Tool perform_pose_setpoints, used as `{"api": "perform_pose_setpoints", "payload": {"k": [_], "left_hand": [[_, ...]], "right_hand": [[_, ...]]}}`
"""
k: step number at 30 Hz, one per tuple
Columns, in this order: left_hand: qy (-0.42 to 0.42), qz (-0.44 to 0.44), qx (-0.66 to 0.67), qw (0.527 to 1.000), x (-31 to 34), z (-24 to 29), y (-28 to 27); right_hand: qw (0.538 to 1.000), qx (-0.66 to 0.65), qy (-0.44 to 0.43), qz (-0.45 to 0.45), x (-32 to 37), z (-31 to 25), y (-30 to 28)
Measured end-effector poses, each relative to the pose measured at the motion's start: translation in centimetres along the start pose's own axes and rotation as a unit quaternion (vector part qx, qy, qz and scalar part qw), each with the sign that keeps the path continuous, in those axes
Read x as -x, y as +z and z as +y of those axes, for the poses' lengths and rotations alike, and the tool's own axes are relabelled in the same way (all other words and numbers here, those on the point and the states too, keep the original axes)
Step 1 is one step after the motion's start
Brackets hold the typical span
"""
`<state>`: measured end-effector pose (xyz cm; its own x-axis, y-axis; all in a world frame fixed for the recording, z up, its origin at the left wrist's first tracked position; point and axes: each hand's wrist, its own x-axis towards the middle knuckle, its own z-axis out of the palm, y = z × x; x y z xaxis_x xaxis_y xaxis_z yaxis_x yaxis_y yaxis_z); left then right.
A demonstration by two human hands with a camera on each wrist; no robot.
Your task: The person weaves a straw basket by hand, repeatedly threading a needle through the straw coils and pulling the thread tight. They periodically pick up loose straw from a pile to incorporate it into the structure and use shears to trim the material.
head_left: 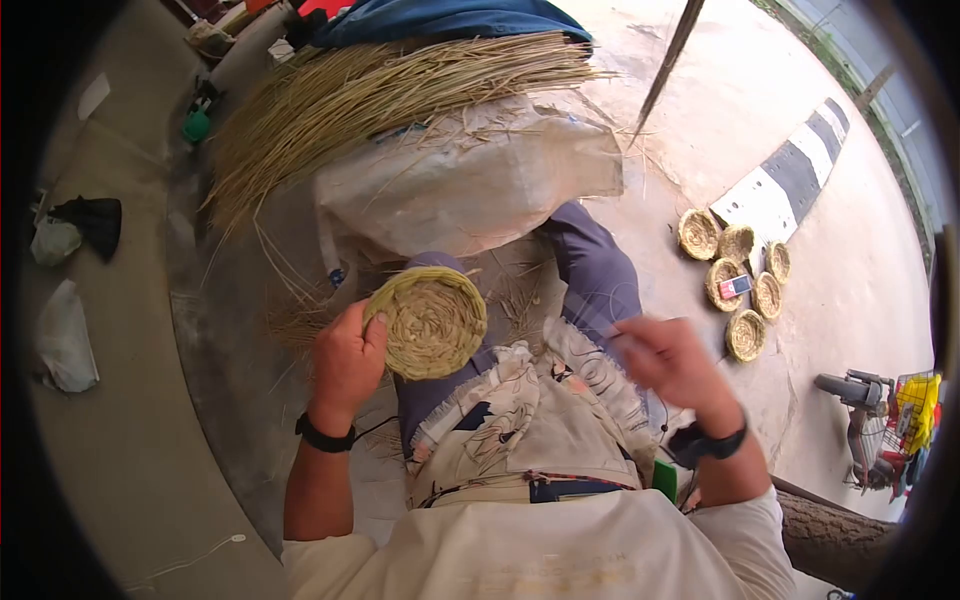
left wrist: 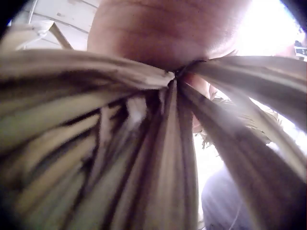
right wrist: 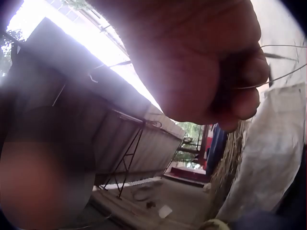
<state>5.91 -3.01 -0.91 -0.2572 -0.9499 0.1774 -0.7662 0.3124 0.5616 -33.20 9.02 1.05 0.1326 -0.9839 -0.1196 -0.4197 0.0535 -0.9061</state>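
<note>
In the head view my left hand (head_left: 348, 365) grips a round, shallow woven straw basket (head_left: 430, 325) by its left rim, thumb over the edge. The basket is tilted so its inside faces me, above my left thigh. Straw strands (left wrist: 165, 163) of it fill the left wrist view, right below the hand. My right hand (head_left: 668, 362), blurred, is held over my right thigh, apart from the basket. In the right wrist view its curled fingers pinch a thin thread (right wrist: 285, 46) that runs out to the right.
A large bundle of straw (head_left: 400, 105) lies ahead on a pale sheet (head_left: 470, 180). Several finished straw baskets (head_left: 745, 335) sit on the ground to the right, one with a small box (head_left: 735, 287) on it. Beyond them lies a black-and-white striped ramp (head_left: 790, 170). A log (head_left: 835, 530) lies lower right.
</note>
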Motion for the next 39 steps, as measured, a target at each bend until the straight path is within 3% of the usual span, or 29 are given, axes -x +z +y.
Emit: {"api": "perform_pose_setpoints", "payload": {"k": [1, 3, 6, 17, 23, 26, 29, 32, 35, 39], "left_hand": [[0.011, -0.010, 0.015, 1.000, 0.2, 0.9, 0.6], [0.030, -0.030, 0.044, 0.998, 0.6, 2.4, 1.4], [0.027, -0.039, 0.071, 0.996, 1.1, 3.7, 2.1], [0.058, -0.045, 0.070, 0.995, 1.2, 5.2, 2.9], [0.072, -0.013, 0.035, 0.997, 2.1, 5.4, 4.1], [0.096, -0.013, 0.032, 0.995, 2.3, 5.8, 4.6], [0.120, -0.014, 0.017, 0.992, 1.8, 5.4, 4.4], [0.129, -0.009, -0.011, 0.992, 1.0, 4.8, 3.9], [0.134, -0.060, -0.014, 0.989, 0.8, 6.0, 3.7], [0.203, -0.097, -0.050, 0.973, 0.4, 6.1, 3.5]], "right_hand": [[0.993, 0.028, -0.113, -0.025, -1.4, -0.8, 3.2], [0.985, 0.047, -0.163, -0.021, -3.6, -1.9, 8.1], [0.988, 0.060, -0.145, -0.012, -4.9, -2.2, 11.2], [0.991, 0.079, -0.101, -0.021, -5.0, -2.7, 11.5], [0.993, 0.070, -0.098, 0.011, -6.1, -2.9, 12.6], [0.990, 0.001, -0.127, 0.059, -7.7, -2.2, 13.5], [0.990, 0.035, -0.134, 0.023, -7.3, -1.9, 12.3], [0.993, 0.004, -0.091, -0.079, -5.9, -2.6, 10.5], [0.996, -0.073, -0.027, -0.046, -6.5, -3.0, 11.0], [0.974, 0.178, -0.140, -0.018, -6.2, -3.5, 9.2]]}}
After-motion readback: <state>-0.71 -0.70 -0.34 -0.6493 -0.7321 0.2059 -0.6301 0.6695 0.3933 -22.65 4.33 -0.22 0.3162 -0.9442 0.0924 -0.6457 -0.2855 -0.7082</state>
